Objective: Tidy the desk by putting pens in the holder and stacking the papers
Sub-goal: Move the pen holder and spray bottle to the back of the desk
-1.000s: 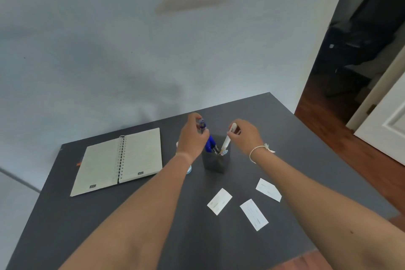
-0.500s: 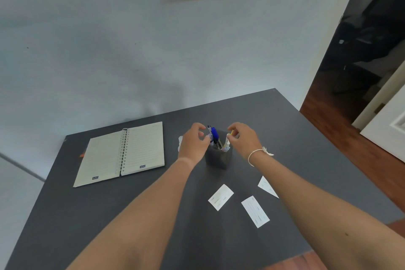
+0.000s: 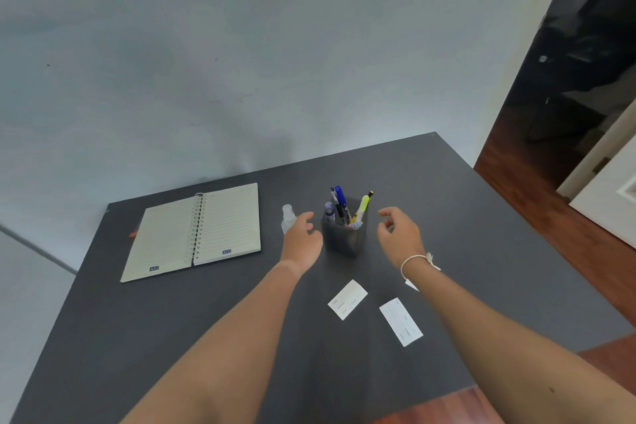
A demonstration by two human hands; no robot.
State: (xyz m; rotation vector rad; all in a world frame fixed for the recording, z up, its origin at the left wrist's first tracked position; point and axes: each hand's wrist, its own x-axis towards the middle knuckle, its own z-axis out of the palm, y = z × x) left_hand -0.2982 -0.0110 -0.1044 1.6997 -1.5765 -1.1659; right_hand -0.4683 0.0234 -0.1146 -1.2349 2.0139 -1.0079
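Observation:
A dark square pen holder stands mid-desk with several pens upright in it, among them a blue one and a yellow highlighter. My left hand hovers just left of the holder, fingers apart, holding nothing. My right hand hovers just right of it, also empty and open. Two white paper slips lie flat and apart on the desk nearer to me. A third slip peeks out from under my right wrist.
An open spiral notebook lies at the left of the dark desk. A small clear bottle stands behind my left hand. The wall runs along the far edge. A doorway and wooden floor are on the right.
Both hands have let go of the pens, which now stand in the holder, and have drawn back a little to either side with fingers spread.

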